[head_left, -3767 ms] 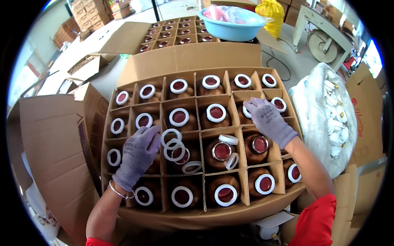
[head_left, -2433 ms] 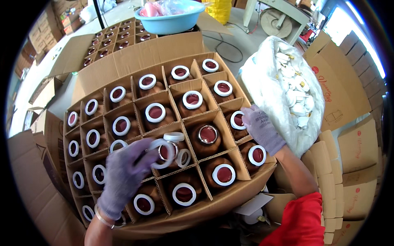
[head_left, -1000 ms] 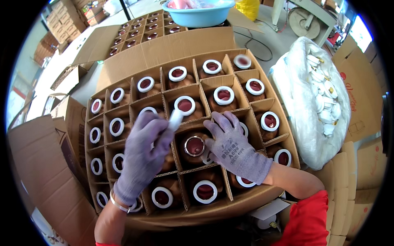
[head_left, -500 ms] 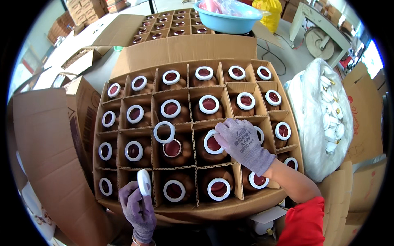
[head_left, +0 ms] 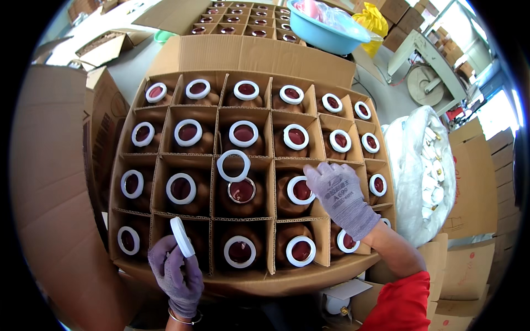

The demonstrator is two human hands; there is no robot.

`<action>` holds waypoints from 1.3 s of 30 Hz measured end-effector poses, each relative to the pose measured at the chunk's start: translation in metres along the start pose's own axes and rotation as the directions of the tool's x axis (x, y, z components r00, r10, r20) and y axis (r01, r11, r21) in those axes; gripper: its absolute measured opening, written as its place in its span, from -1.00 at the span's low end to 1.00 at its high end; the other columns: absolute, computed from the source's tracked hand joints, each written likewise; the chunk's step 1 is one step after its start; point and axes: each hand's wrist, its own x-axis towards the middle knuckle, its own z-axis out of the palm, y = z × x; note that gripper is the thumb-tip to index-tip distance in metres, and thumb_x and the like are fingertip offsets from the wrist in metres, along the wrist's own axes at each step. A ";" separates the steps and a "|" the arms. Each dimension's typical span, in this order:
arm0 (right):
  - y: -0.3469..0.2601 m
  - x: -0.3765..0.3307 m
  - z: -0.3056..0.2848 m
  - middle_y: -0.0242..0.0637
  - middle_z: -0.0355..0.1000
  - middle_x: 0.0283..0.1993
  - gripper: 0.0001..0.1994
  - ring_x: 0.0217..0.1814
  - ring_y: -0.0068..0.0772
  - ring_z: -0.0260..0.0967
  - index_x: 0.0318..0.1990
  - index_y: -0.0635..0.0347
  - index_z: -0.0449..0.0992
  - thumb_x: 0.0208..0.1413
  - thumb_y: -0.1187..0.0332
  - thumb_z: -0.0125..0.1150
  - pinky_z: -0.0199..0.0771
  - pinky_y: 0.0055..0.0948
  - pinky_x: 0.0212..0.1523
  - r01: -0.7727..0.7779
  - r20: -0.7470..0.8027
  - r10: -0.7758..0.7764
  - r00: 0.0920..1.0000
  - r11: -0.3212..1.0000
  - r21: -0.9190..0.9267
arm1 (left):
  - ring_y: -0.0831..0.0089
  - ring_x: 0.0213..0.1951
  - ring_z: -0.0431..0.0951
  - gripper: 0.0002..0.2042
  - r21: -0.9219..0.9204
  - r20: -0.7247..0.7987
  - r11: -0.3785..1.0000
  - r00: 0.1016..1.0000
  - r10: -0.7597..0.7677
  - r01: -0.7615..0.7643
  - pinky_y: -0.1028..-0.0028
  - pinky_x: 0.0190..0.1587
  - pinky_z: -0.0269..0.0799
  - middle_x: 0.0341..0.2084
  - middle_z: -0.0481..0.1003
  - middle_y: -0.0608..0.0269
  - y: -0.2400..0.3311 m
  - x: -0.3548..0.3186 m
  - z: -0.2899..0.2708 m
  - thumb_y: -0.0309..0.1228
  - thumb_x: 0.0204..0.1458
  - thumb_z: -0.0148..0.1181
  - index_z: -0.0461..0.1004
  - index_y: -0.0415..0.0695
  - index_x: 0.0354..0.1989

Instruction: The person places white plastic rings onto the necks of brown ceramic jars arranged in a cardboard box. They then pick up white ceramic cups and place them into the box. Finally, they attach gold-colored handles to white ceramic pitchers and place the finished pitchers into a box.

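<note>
My left hand (head_left: 175,271), in a grey-purple glove, is closed on a white plastic ring (head_left: 181,237), held tilted above the near-left part of a divided carton (head_left: 243,284). My right hand (head_left: 342,196), gloved alike, hovers over the third row, its curled fingers at the right edge of a white ring (head_left: 292,190) on a brown jar's mouth; its fingertips are hidden. Most jars carry such a ring around a dark red top. A loose ring (head_left: 233,165) leans on the divider behind a jar (head_left: 243,205) whose silvery rim is bare.
A white sack (head_left: 414,182) of white fittings with brass-coloured tips stands at the right. Behind lie a second carton of jars (head_left: 243,22) and a light-blue basin (head_left: 326,34) with plastic bags. Carton flaps (head_left: 58,182) rise at the left. Flat cardboard (head_left: 464,270) stands at lower right.
The view has shifted and tilted slightly. My right hand has eased up and right from the jar's ring. My left hand still holds its ring, now tilted more.
</note>
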 end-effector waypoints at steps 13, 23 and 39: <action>-0.029 0.024 -0.042 -0.29 0.46 -0.18 -0.69 -0.18 -0.25 0.47 -0.02 0.10 0.51 0.02 0.40 0.23 0.47 -0.22 -0.12 0.196 -0.280 -0.118 0.953 0.943 0.270 | 0.16 -0.14 0.46 -0.74 -0.095 -0.072 0.994 0.996 0.043 -0.050 0.29 -0.07 0.41 -0.15 0.45 0.06 -0.004 0.005 -0.002 -0.66 -0.02 0.16 0.44 -0.19 -0.12; -0.066 0.054 -0.024 -0.22 0.40 0.09 -0.84 0.08 -0.17 0.41 -0.27 0.07 0.45 -0.03 0.41 0.27 0.44 -0.16 0.09 0.428 -0.330 -0.328 0.885 0.852 0.302 | 0.16 -0.13 0.46 -0.74 -0.098 -0.077 0.994 0.996 0.032 -0.040 0.29 -0.08 0.40 -0.14 0.45 0.06 -0.008 0.004 -0.004 -0.66 -0.04 0.18 0.45 -0.22 -0.13; -0.093 0.016 -0.009 0.27 0.01 0.42 -0.23 0.46 0.26 -0.01 0.40 0.24 0.13 0.19 -0.11 0.10 -0.08 0.15 0.44 0.394 -0.267 -0.302 0.915 0.808 0.438 | 0.14 -0.14 0.48 -0.64 -0.048 -0.097 0.997 0.993 0.060 -0.064 0.25 -0.08 0.40 -0.16 0.47 0.09 -0.006 0.003 0.002 -0.67 -0.05 0.24 0.47 -0.19 -0.02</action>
